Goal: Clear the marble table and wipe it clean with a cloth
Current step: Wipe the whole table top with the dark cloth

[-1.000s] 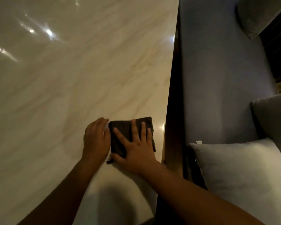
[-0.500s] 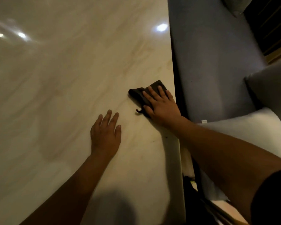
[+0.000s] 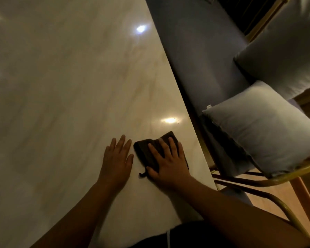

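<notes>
A pale marble table (image 3: 61, 104) with faint tan veins fills the left and centre of the view, seen from above. Its glossy top carries several bright light reflections (image 3: 140, 28). Its right edge runs diagonally from the top centre down to the lower right. Beside that edge stands a blue-grey upholstered seat (image 3: 195, 51), with a narrow dark gap between the two. On the seat lie two pale grey cushions: a near cushion (image 3: 258, 136) close to the table's edge and a far cushion (image 3: 284, 56) toward the upper right. A gold-coloured metal frame (image 3: 258, 183) runs under the near cushion, above a warm wooden floor (image 3: 276, 203).

Two bare forearms (image 3: 75, 212) reach in from the bottom. The left hand (image 3: 116, 160) lies flat on the bare table, palm down, fingers straight and close together, holding nothing. The right hand (image 3: 168, 165) lies just to its right, palm down on a dark brown folded cloth (image 3: 147, 149), fingers straight and spread, pressing the cloth against the table rather than gripping it. The cloth lies near the table's right edge, just beside the left hand; whether they touch cannot be told. A small dark loop (image 3: 142, 174) sticks out from the cloth's near corner, beside the right thumb. A few tiny dark specks (image 3: 177, 121) sit on the table beyond the cloth.
</notes>
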